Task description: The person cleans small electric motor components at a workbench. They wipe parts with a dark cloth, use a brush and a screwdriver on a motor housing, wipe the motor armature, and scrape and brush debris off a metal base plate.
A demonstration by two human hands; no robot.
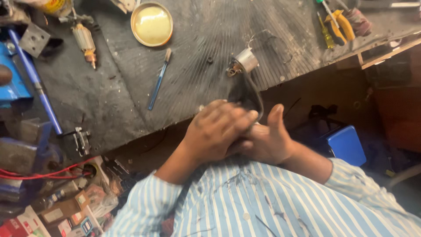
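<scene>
- Striped shirt (pixel 263 202) fills the near edge, both sleeves rolled back, forearms meeting in the middle
- Left hand (pixel 217 129) lies over the top, fingers curled round the near end of a dark curved part (pixel 245 94); gripping it, not loose
- Right hand (pixel 267 140) sits under and beside the left, thumb stuck up, palm cupped on the same part; fingers hidden by the left hand, so exact hold can't be told, but it looks closed on the part
- Dark part runs from the hands up onto the bench edge; far end carries a small silver cylinder (pixel 246 60) w/ thin wire loops at its top
- Judging from this: part is still in hand and being worked at the bench edge, wires hang loose, nothing looks joined or set down; seems mid-job, w/ fitting still to do
- Bench (pixel 197 35) is dark, ribbed, grimy
- Blue-handled brush (pixel 158 80) lies left of the cylinder, well apart from the hands, untouched
- Motor armature (pixel 84 41) w/ copper end lies far left, apart from the rest
- Round tin (pixel 151 24) w/ yellowish grease sits at the far edge, lid off
- Yellow pliers (pixel 342 24) and a screwdriver (pixel 326 35) lie far right, untouched
- Blue vise (pixel 17 83) at the left edge, blue stool (pixel 346 145) below the bench on the right
- Boxes (pixel 57 215) clutter the floor, lower left
</scene>
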